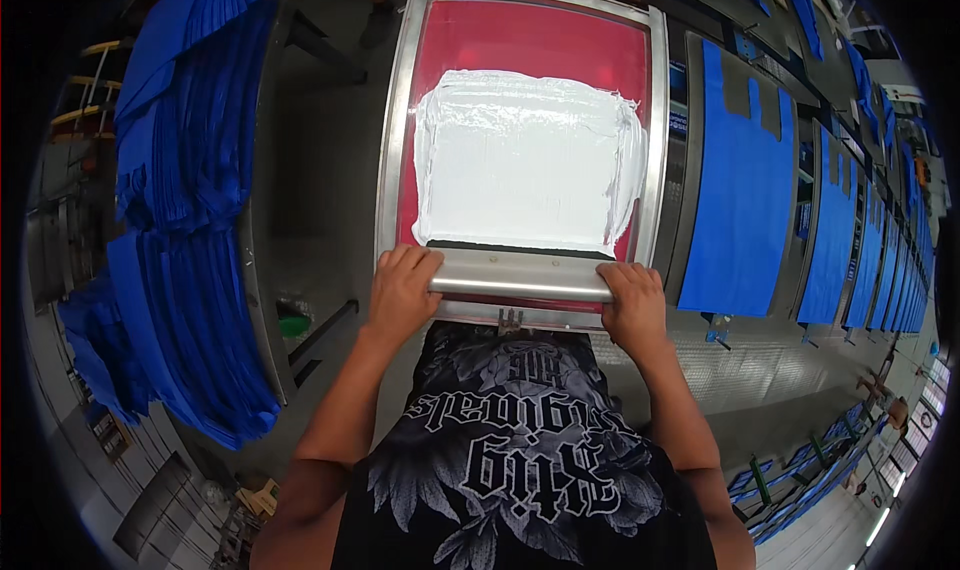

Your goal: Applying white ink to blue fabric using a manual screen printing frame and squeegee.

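Note:
A squeegee with a silver metal handle (520, 275) lies across the near end of a screen printing frame (394, 160). My left hand (405, 285) grips the squeegee's left end, and my right hand (634, 300) is closed round its right end. The blade shows as a dark strip along the far side of the handle. White ink (520, 170) covers most of the screen beyond the blade, thick and ridged along its far and right edges. Bare red mesh (530, 35) shows at the far end and along the sides. The fingertips' undersides are hidden.
To the left, blue cut fabric pieces (190, 150) hang in thick stacks over a table edge. On the right, a row of flat boards carries blue bag-shaped fabric pieces (740, 190), running off into the distance. A metal clamp (510, 320) sits on the frame's near edge.

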`<action>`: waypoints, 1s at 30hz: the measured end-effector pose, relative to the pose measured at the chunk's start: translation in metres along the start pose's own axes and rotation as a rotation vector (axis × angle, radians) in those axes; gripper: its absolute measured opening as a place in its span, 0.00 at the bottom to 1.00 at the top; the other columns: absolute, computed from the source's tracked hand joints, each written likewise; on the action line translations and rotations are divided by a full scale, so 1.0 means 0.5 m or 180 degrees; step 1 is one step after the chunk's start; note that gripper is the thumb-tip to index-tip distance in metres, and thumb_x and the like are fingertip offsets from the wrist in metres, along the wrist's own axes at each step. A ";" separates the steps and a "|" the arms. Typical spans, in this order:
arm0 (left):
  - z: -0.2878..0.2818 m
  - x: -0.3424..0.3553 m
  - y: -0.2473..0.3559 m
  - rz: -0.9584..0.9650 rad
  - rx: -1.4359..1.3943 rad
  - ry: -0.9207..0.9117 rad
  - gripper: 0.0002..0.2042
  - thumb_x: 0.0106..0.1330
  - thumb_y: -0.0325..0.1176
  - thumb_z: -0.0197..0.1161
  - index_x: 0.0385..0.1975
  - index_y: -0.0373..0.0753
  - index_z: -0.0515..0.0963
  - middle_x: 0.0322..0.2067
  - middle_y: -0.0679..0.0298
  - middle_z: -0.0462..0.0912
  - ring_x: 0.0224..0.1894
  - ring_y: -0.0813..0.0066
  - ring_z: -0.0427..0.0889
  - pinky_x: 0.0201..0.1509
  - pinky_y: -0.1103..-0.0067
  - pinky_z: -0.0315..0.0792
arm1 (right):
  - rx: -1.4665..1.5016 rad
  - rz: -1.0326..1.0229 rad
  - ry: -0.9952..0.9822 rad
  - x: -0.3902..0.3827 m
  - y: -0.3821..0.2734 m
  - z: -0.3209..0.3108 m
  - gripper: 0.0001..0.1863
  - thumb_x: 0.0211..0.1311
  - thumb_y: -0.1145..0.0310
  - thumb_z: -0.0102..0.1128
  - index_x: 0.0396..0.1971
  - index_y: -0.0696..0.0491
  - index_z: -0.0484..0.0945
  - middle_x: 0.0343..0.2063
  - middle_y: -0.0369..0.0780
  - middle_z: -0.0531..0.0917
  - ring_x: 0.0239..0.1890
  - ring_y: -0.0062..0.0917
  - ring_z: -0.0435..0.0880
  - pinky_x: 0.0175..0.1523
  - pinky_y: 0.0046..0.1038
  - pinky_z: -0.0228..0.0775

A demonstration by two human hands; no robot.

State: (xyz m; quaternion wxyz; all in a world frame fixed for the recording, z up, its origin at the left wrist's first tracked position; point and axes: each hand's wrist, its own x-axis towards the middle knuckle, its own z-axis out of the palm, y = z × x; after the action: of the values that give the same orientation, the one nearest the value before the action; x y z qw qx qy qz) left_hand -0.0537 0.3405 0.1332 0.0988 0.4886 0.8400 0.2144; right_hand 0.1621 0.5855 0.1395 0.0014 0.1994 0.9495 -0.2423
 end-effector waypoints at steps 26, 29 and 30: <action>0.005 0.058 -0.055 -0.0042 -0.0122 -0.0369 0.19 0.37 0.20 0.66 0.35 0.38 0.78 0.36 0.57 0.80 0.43 0.53 0.76 0.48 0.63 0.67 | -0.0502 0.0173 -0.0454 0.062 0.025 0.006 0.20 0.40 0.79 0.55 0.38 0.48 0.79 0.31 0.39 0.82 0.41 0.32 0.79 0.63 0.48 0.53; 0.052 0.025 -0.031 -0.0164 -0.0179 -0.0199 0.20 0.34 0.19 0.65 0.34 0.37 0.77 0.34 0.57 0.79 0.43 0.54 0.75 0.48 0.64 0.66 | -0.0241 0.0051 0.0079 0.036 0.050 0.066 0.19 0.40 0.81 0.54 0.36 0.50 0.79 0.33 0.37 0.81 0.41 0.32 0.78 0.62 0.50 0.53; 0.054 0.059 -0.043 -0.0121 -0.0078 -0.0160 0.20 0.35 0.18 0.65 0.34 0.36 0.77 0.35 0.56 0.79 0.43 0.54 0.75 0.48 0.64 0.66 | -0.0195 -0.0054 0.0387 0.047 0.065 0.076 0.18 0.40 0.81 0.53 0.35 0.50 0.78 0.33 0.37 0.81 0.41 0.32 0.77 0.62 0.50 0.53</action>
State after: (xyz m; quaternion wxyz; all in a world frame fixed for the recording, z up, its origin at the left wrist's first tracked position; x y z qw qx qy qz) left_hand -0.0754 0.3639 0.1009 0.1299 0.4765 0.8437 0.2104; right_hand 0.1493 0.6032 0.0889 -0.0522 0.2056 0.9565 -0.2005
